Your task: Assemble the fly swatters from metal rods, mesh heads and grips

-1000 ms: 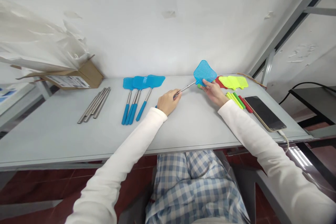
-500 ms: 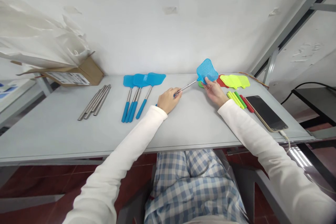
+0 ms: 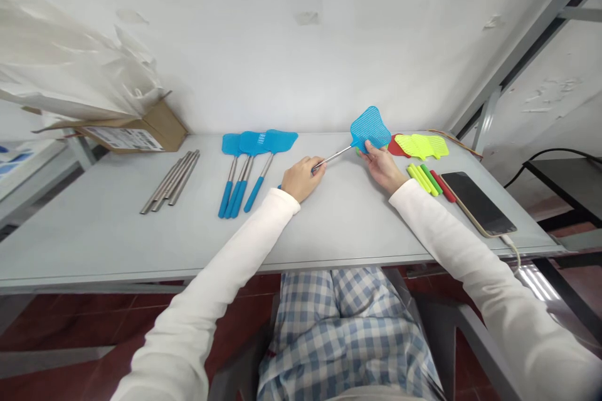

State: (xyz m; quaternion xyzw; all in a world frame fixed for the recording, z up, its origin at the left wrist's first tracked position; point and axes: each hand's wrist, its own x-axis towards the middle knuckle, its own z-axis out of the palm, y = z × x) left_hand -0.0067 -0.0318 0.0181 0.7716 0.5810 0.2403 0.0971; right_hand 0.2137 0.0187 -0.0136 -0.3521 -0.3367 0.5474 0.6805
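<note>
My left hand [image 3: 303, 179] is shut around the lower end of a blue fly swatter's thin steel shaft [image 3: 333, 157], and its blue grip is mostly hidden under the palm. My right hand [image 3: 383, 166] pinches the swatter's blue mesh head [image 3: 370, 128] by its lower edge. A bit of green plastic shows behind those fingers. Just right of that hand lie a red swatter head [image 3: 395, 146] and yellow-green swatter heads [image 3: 421, 146].
Several loose green, yellow and red handles [image 3: 426, 179] and a phone [image 3: 477, 203] with a cable lie on the grey table [image 3: 117, 244]. Further left are several assembled blue swatters [image 3: 244, 169], several steel tubes [image 3: 170, 179], and a cardboard box [image 3: 136, 133].
The blue swatter head has turned slightly in my right hand, and the view has shifted a little. My left hand stays on the shaft.
</note>
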